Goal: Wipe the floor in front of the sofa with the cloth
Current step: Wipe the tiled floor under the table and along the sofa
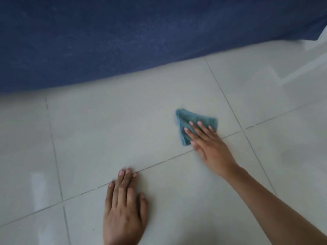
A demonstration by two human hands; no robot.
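A small folded teal cloth (184,121) lies on the pale tiled floor (109,131), a short way in front of the dark blue sofa (106,41). My right hand (210,144) presses flat on the cloth's near right part, fingers spread over it. The cloth's far left corner sticks out beyond the fingertips. My left hand (125,207) rests flat on the floor nearer to me, palm down, fingers together, holding nothing.
The sofa's blue front fills the whole top of the view and meets the floor along a slanting line. Grey grout lines cross the glossy tiles. A bright white strip of wall or skirting (311,55) shows at the far right.
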